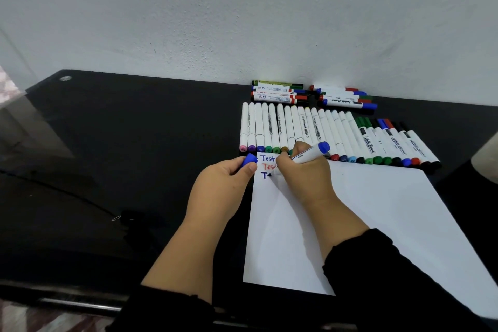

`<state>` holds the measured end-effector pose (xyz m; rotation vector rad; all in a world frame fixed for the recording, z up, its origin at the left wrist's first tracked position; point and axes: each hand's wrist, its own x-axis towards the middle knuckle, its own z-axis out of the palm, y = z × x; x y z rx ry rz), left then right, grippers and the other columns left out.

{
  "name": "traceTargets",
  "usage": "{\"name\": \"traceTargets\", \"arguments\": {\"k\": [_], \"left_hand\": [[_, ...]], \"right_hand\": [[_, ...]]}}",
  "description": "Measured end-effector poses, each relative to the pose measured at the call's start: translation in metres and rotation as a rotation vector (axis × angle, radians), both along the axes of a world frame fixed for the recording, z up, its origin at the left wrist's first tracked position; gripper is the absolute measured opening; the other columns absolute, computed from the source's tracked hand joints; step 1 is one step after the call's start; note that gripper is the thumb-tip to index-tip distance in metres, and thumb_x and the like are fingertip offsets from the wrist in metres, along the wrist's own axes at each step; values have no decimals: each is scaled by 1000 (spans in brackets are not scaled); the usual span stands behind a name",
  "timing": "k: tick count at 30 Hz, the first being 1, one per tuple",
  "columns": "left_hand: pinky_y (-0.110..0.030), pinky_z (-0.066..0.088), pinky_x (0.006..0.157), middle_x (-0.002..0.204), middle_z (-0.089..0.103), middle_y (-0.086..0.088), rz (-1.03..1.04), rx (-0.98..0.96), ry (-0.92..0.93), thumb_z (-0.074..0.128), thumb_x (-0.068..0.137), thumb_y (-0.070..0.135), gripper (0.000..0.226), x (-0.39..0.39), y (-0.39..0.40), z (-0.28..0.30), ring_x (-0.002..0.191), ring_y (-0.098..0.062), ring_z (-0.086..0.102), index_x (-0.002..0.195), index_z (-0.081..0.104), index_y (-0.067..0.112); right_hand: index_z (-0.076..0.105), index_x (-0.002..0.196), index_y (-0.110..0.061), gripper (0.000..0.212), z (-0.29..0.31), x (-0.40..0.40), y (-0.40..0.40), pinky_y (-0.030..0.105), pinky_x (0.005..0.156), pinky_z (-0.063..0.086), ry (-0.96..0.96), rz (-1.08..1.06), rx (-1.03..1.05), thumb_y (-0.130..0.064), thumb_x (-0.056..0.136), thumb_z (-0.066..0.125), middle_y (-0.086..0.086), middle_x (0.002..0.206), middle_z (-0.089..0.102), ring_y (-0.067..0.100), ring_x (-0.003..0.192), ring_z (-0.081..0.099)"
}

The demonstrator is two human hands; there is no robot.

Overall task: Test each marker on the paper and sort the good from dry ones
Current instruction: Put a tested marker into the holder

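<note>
Right now your right hand (301,170) has its fingers curled round a white marker (310,155) with a blue end, its tip down on the sheet of paper (377,210) near the top left corner, next to a dark "T". Above that mark sit a blue "Test" and a red one, partly hidden by your fingers. Your left hand (226,183) pinches the blue cap (249,160) between thumb and fingers, just off the paper's left edge and close to the writing hand.

Beyond the paper's top edge lies a long row of white-barrelled markers (296,127), side by side and touching, coloured ends toward you; toward the right the row runs into whiteboard markers (390,143) with green, blue, red and black caps. Farther back, against the wall (242,21), two small piles of markers (310,94) lie crosswise. All of it rests on a glossy black table (107,156). Both your sleeves are black.
</note>
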<state>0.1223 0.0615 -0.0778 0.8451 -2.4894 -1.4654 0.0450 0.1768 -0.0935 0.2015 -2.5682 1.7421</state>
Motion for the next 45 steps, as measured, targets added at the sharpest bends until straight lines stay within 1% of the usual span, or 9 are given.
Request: {"name": "traceTargets", "arguments": {"k": [5, 13, 18, 27, 31, 34, 38, 40, 45], "left_hand": [[-23, 45, 72, 118, 62, 9, -3, 0, -2, 52, 92, 39, 39, 0, 0, 1, 89, -8, 54, 130, 54, 31], [-13, 37, 61, 122, 60, 10, -14, 17, 16, 52, 92, 39, 39, 0, 2, 2, 89, -4, 48, 130, 54, 31], [-17, 39, 65, 123, 59, 10, -9, 24, 13, 53, 92, 39, 39, 1, 2, 3, 91, -5, 49, 130, 53, 31], [-20, 42, 60, 112, 62, 12, -2, 34, -9, 54, 91, 41, 37, 0, 0, 0, 78, -5, 51, 127, 55, 33], [-20, 42, 60, 96, 58, 16, -21, 23, -29, 54, 91, 40, 37, -1, 0, 0, 74, -4, 50, 127, 55, 34], [-19, 43, 65, 111, 61, 13, -44, 0, -29, 54, 92, 40, 37, 1, 0, 1, 77, -3, 51, 129, 54, 33], [-21, 44, 72, 119, 60, 12, -57, -4, -30, 55, 91, 38, 39, 1, -2, 2, 83, -4, 52, 130, 53, 33], [-19, 43, 68, 120, 59, 11, -76, 3, -31, 56, 91, 37, 39, 1, -2, 3, 82, -4, 52, 129, 53, 34], [-12, 37, 59, 104, 58, 15, -121, 63, -3, 61, 88, 35, 39, 3, 3, 6, 79, 0, 51, 127, 55, 33]], "right_hand": [[29, 57, -16, 38, 0, 1, 0, 21, 49, 28, -15, 12, -4, -7, 83, 56, -1, 55, 35, 15, 55, 38], [26, 59, -16, 38, 1, 1, 2, 19, 44, 24, -10, -13, -8, -6, 82, 54, -1, 55, 31, 13, 53, 33], [25, 58, -16, 38, 1, 2, 3, 20, 46, 24, -17, -20, -20, -5, 82, 53, -2, 55, 31, 13, 53, 33], [23, 59, -17, 40, 4, 2, 2, 20, 46, 20, -5, -65, -39, -4, 84, 50, -4, 54, 25, 10, 49, 25], [23, 58, -16, 40, 4, 2, 3, 19, 44, 20, -2, -41, -19, -5, 85, 51, -4, 53, 25, 10, 47, 24], [22, 59, -17, 39, 4, 2, 3, 17, 42, 20, -20, -35, -27, -3, 82, 50, -3, 55, 25, 10, 47, 23], [25, 59, -17, 36, 6, 2, 6, 24, 50, 26, -87, -97, -132, -5, 81, 51, -2, 53, 33, 13, 51, 30], [29, 57, -16, 33, 9, 0, 8, 24, 51, 29, -148, -125, -206, -5, 79, 51, -6, 44, 41, 12, 50, 35], [36, 58, -17, 32, 25, -4, 14, 20, 41, 25, -295, -104, -421, -5, 83, 51, -7, 37, 40, 11, 41, 33]]}}
